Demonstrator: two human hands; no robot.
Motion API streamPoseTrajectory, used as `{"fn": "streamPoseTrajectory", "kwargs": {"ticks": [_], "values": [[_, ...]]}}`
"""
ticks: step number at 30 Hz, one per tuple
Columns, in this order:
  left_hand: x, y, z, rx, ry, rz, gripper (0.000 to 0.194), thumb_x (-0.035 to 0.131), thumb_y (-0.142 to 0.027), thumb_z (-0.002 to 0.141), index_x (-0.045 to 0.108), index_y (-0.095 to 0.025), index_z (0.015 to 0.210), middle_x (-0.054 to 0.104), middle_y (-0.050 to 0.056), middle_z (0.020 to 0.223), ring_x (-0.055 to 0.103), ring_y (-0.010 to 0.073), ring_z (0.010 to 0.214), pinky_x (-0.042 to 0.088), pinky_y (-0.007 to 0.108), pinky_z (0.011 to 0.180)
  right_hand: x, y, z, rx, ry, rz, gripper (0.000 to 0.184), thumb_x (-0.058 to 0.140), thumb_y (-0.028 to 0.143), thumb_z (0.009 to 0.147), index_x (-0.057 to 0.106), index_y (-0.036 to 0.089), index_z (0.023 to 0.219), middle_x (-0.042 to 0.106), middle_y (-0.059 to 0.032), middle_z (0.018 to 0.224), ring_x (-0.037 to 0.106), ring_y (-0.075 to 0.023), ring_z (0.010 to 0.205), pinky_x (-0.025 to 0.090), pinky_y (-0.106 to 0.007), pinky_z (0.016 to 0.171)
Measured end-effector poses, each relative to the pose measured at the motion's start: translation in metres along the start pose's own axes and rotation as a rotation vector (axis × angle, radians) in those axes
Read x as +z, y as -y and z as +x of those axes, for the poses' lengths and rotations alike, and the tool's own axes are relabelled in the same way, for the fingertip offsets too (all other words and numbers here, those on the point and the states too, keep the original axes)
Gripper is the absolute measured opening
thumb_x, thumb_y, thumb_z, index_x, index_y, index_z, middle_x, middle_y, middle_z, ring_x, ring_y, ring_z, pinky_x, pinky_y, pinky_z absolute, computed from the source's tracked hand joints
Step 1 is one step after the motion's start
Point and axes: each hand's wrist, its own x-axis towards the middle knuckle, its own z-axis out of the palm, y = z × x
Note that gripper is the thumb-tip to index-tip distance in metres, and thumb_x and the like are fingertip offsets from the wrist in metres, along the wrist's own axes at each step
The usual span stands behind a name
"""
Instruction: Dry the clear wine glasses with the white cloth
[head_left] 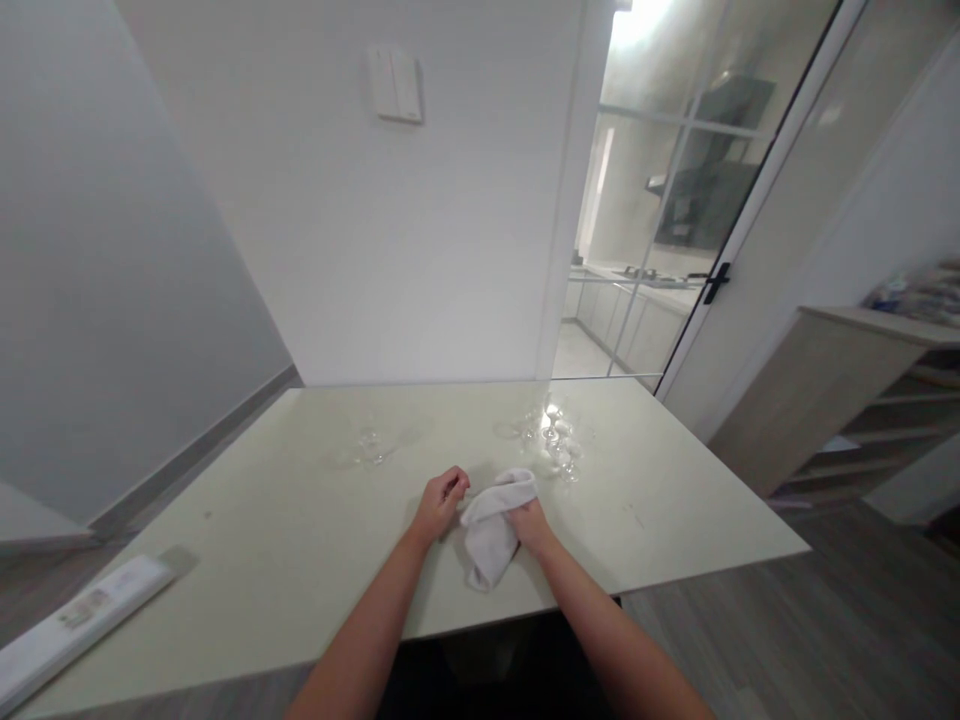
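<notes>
Pale table (285,560), rumpled whitish cloth (489,545)

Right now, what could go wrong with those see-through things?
The cloth in the right hand is close to the bunched clear glassware, so a swinging fold might knock a piece. Because the pieces are crowded, one bump could make them clink and maybe chip. They're also hard to spot on the pale table.

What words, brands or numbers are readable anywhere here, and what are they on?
None can be read.
White box at lower left: a printed patch, too blurred to read.
Wall switch: any mark is too small to make out.
Pile at far right: too blurred to tell.
</notes>
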Motion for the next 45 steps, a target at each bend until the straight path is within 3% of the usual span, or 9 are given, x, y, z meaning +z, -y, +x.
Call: {"fn": "streamPoseTrajectory", "kwargs": {"ticks": [3,7,14,19,25,30,34,38,45], "values": [[0.000,-0.003,0.000,0.027,0.003,0.029,0.037,0.043,-0.049,0.086,0.053,-0.017,0.069,0.049,-0.001,0.060,0.045,0.0131,0.058,0.033,0.023,0.057,-0.001,-0.007,0.002,0.051,-0.125,0.008,0.029,0.057,0.040,0.074,0.069,0.023,0.094,0.071,-0.0053,0.101,0.058,-0.0277,0.108,0.039,-0.045,0.102],[0.000,-0.005,0.001,0.023,-0.002,0.022,0.037,0.041,-0.046,0.087,0.056,-0.017,0.069,0.051,-0.001,0.060,0.047,0.0138,0.059,0.034,0.024,0.059,-0.003,-0.012,0.002,0.091,-0.167,0.006,0.034,0.055,0.042,0.076,0.069,0.022,0.100,0.069,-0.0063,0.110,0.053,-0.0285,0.117,0.032,-0.046,0.108],[0.000,0.001,0.003,0.020,-0.036,0.050,0.038,0.040,-0.044,0.089,0.056,-0.017,0.066,0.050,-0.001,0.058,0.046,0.0134,0.058,0.034,0.024,0.057,-0.002,-0.011,0.001,0.081,-0.102,0.010,0.034,0.056,0.037,0.074,0.067,0.022,0.103,0.069,-0.0056,0.108,0.057,-0.0266,0.110,0.038,-0.043,0.102],[0.000,0.006,0.003,-0.026,-0.028,0.025,0.038,0.038,-0.045,0.090,0.057,-0.017,0.071,0.049,-0.002,0.057,0.045,0.0126,0.054,0.034,0.023,0.053,0.000,0.001,-0.001,-0.018,0.036,-0.017,0.035,0.069,0.028,0.063,0.063,0.023,0.097,0.070,-0.0037,0.096,0.063,-0.0227,0.090,0.048,-0.036,0.086],[0.001,0.008,0.003,-0.042,-0.036,0.013,0.039,0.038,-0.046,0.090,0.056,-0.017,0.073,0.049,-0.002,0.058,0.045,0.0118,0.052,0.033,0.022,0.050,0.002,0.008,-0.001,-0.063,0.105,-0.081,0.037,0.075,0.025,0.056,0.060,0.020,0.089,0.069,-0.0004,0.083,0.061,-0.0173,0.075,0.050,-0.029,0.074],[0.000,0.010,0.003,-0.050,-0.018,0.016,0.039,0.038,-0.047,0.090,0.056,-0.016,0.074,0.049,-0.002,0.059,0.044,0.0107,0.050,0.033,0.021,0.050,0.002,0.003,0.000,-0.054,0.073,-0.100,0.034,0.072,0.024,0.058,0.061,0.020,0.089,0.070,-0.0022,0.087,0.063,-0.0183,0.080,0.051,-0.030,0.078],[0.001,0.011,0.001,-0.042,-0.007,-0.019,0.040,0.036,-0.048,0.091,0.055,-0.016,0.075,0.048,-0.003,0.058,0.042,0.0097,0.047,0.033,0.021,0.048,0.002,0.001,-0.001,-0.043,0.029,-0.075,0.021,0.060,0.026,0.066,0.065,0.020,0.086,0.071,-0.0041,0.091,0.064,-0.0215,0.087,0.050,-0.033,0.084],[0.003,0.011,0.001,-0.048,-0.003,-0.027,0.041,0.036,-0.048,0.090,0.056,-0.016,0.074,0.049,-0.003,0.059,0.042,0.0096,0.047,0.033,0.022,0.048,0.003,0.002,-0.002,0.003,-0.083,-0.056,0.026,0.050,0.029,0.070,0.067,0.019,0.085,0.072,-0.0055,0.092,0.063,-0.0245,0.094,0.048,-0.036,0.089],[0.004,0.012,0.003,-0.078,-0.028,-0.022,0.042,0.034,-0.048,0.090,0.056,-0.017,0.072,0.050,-0.002,0.057,0.043,0.0111,0.049,0.033,0.022,0.048,0.003,0.003,-0.003,0.035,-0.092,-0.064,0.029,0.051,0.028,0.066,0.067,0.018,0.089,0.072,-0.0063,0.093,0.063,-0.0250,0.094,0.048,-0.036,0.089]]}}
